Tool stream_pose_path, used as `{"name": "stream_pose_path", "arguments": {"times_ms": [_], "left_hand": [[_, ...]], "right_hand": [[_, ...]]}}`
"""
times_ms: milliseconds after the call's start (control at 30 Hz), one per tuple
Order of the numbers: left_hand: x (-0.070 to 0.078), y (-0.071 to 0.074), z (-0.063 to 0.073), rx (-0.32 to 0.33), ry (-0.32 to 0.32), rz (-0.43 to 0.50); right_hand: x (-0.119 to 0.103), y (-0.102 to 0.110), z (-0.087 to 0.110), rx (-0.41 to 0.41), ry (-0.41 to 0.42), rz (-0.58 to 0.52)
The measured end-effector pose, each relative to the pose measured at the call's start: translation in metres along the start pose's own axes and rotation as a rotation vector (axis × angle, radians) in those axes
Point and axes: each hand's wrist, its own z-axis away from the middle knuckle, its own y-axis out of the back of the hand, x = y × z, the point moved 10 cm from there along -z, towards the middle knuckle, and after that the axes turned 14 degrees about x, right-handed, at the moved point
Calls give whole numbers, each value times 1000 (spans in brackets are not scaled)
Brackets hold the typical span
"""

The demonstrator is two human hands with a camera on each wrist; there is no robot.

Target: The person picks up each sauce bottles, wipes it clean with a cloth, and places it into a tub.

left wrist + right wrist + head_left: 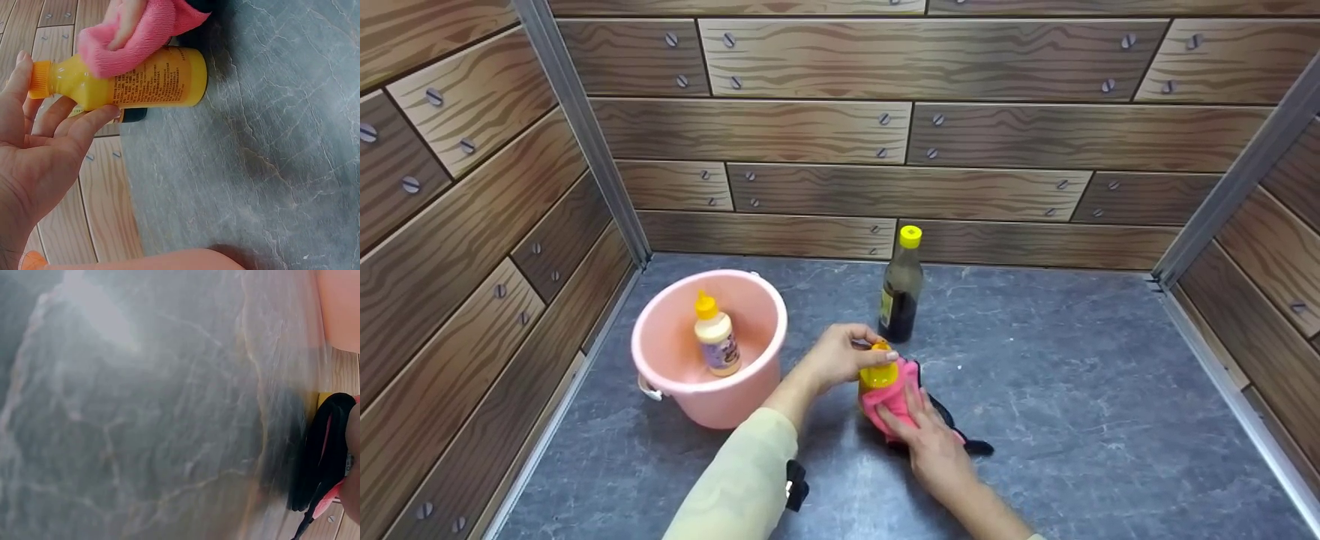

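Note:
A yellow bottle (877,377) with an orange ribbed cap (40,80) and a printed label stands in the middle of the floor panel. My left hand (844,356) pinches it by the cap, thumb on one side and fingers round the other. Against the bottle's near side my right hand (934,442) holds a pink cloth (894,405) with a black side, covering part of the label. The cloth's black edge (323,455) hangs down beside that hand in the right wrist view. Just behind stands a dark sauce bottle (901,296) with a yellow cap.
To the left is a pink bucket (727,409) with a white handle; a cream bottle (718,345) with an orange nozzle cap stands inside it. Wood-patterned walls (810,135) enclose the grey marbled surface (1080,390) at the back and both sides.

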Motion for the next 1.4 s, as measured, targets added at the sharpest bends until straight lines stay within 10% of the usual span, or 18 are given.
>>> {"name": "stream_pose_path", "arguments": {"times_ms": [233,867,1400], "left_hand": [[-1,0,0,-2,18,-9],[0,1,1,0,6,4],[0,0,3,-20,20,-11]], "right_hand": [[9,-17,8,-197,-85,11],[12,-29,12,-380,-129,91],[16,-20,9,-359,-121,171]]}}
